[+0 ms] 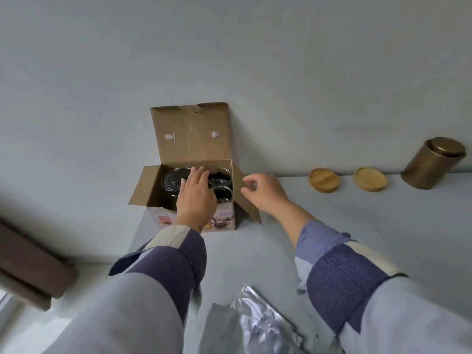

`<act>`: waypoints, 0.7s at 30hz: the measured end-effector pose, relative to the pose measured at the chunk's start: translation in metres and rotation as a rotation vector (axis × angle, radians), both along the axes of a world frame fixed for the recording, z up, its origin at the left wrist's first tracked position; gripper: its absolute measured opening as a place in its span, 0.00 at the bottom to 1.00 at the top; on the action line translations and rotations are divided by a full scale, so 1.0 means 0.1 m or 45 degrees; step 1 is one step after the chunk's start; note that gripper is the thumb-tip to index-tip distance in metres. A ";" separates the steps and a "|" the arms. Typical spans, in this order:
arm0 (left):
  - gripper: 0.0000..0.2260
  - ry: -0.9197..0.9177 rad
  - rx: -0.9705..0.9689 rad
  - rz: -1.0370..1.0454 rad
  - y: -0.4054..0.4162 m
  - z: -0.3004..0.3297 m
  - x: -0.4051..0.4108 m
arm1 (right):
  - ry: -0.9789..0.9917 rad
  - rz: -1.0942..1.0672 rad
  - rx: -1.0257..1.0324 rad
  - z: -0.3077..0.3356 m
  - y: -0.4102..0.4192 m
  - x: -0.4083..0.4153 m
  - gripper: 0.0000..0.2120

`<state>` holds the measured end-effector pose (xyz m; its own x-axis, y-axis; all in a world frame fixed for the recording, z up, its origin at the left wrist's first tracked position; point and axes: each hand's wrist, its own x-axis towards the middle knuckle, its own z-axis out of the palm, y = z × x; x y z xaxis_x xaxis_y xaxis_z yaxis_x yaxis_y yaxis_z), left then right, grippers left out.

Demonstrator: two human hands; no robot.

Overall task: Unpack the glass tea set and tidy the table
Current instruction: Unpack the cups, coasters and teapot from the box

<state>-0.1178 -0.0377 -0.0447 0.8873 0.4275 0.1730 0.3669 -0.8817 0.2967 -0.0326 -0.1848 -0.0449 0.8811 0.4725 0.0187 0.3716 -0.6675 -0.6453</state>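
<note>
Against the pale wall, at the back edge of the white table [357, 226], stood an open cardboard box [163, 190], its tall lid flap upright and its side flaps splayed out. Inside lay the glass tea set: a glass teapot [171, 182] with a round lid on the left side, and glass cups [223, 192] packed on the right. The left hand [195, 200] reached down into the box over the middle, its fingers fairly straight and close together, the tips lying over the teapot's right edge; whether they actually touched the glass could not be told. The right hand [263, 191] hovered just beside the box's right flap, fingers loosely curled, thumb and forefinger apart, holding nothing. Further right along the wall sat two round wooden coasters [323, 180] side by side, and beyond them a brass-coloured tin canister [431, 164] with its lid on. Near the table's front edge, between the two sleeves, lay a crumpled silver foil bag [260, 325].
</note>
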 end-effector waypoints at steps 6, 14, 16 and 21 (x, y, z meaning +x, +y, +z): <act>0.43 0.442 0.052 0.144 0.64 -0.14 -0.28 | -0.182 0.167 -0.339 0.08 0.59 -0.13 0.21; 0.57 0.489 0.197 0.084 0.73 -0.32 -0.39 | -0.163 0.240 -1.093 0.30 0.91 -0.07 0.33; 0.57 0.484 0.219 0.091 0.73 -0.35 -0.40 | -0.179 0.237 -1.218 0.31 1.00 -0.07 0.33; 0.56 0.434 0.281 0.096 0.72 -0.39 -0.42 | -0.171 0.156 -1.299 0.06 1.13 -0.02 0.32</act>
<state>-0.1594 0.0344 -0.0837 0.8774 0.4789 -0.0307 0.4773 -0.8775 -0.0461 -0.0350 -0.0713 -0.0388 0.8463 0.4048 -0.3464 0.5007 -0.8264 0.2576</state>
